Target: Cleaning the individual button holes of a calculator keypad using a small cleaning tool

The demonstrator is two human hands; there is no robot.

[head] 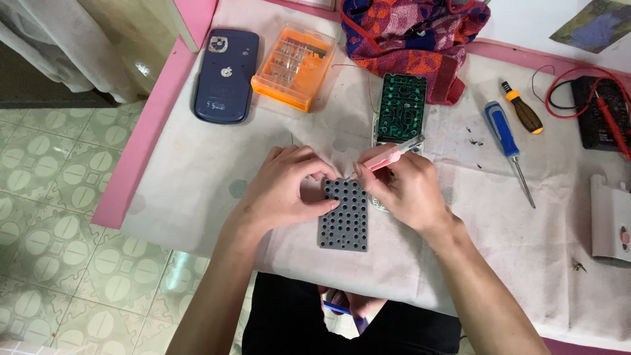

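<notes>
White cloth (197, 171) under dimpled rubber keypad (344, 220)

I count two screwdrivers (506, 135) (522, 108), one grey keypad (344, 217), one green board (401, 108), one orange bit case (294, 66), one blue phone (225, 75), one black meter (598, 112), one white cover (610, 220).
</notes>
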